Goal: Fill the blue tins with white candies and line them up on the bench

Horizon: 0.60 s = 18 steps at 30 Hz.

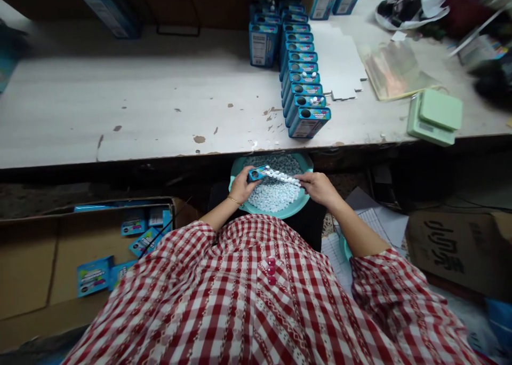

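Note:
Over a turquoise basin (307, 165) full of small white candies (276, 197), my left hand (240, 186) grips a small blue candy box (258, 173). A slim scoop (283, 177) heaped with a row of white candies reaches from my right hand (320, 187) to the top of that box. My right fingers are closed on its near end, and the candies hide most of its shape. The far end of the row meets the box's top edge.
On the white table (180, 98) stands a row of blue boxes (306, 122), some with candies on top. Right of it are white cards (340, 61), plastic bags (400, 69) and a green scale (438, 114). An open carton (32, 258) with blue packs lies at lower left.

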Each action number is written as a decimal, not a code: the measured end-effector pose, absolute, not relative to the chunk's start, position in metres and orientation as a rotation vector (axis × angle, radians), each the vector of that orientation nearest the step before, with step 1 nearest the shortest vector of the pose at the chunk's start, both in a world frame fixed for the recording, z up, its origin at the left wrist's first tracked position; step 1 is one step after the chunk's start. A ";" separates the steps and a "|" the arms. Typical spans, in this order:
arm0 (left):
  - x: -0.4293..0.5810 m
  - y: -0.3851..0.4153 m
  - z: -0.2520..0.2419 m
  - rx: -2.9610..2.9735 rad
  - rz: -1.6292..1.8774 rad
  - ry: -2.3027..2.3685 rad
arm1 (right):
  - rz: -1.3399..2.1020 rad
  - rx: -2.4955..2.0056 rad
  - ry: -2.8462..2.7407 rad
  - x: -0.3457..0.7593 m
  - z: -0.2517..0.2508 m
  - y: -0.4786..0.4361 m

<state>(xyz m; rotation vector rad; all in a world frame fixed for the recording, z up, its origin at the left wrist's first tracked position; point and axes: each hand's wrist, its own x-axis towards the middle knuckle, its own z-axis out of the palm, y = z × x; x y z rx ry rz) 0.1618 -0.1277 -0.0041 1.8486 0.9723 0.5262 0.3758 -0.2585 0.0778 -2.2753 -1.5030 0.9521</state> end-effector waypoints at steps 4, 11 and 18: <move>0.171 -0.132 -0.009 1.980 0.470 0.913 | 0.728 -2.510 -1.983 0.350 0.120 -0.235; 0.172 -0.135 -0.016 2.040 0.471 0.874 | 0.580 -2.539 -2.328 0.312 0.157 -0.212; 0.165 -0.126 -0.043 1.466 0.649 1.178 | 0.740 -2.800 -1.928 0.362 0.095 -0.233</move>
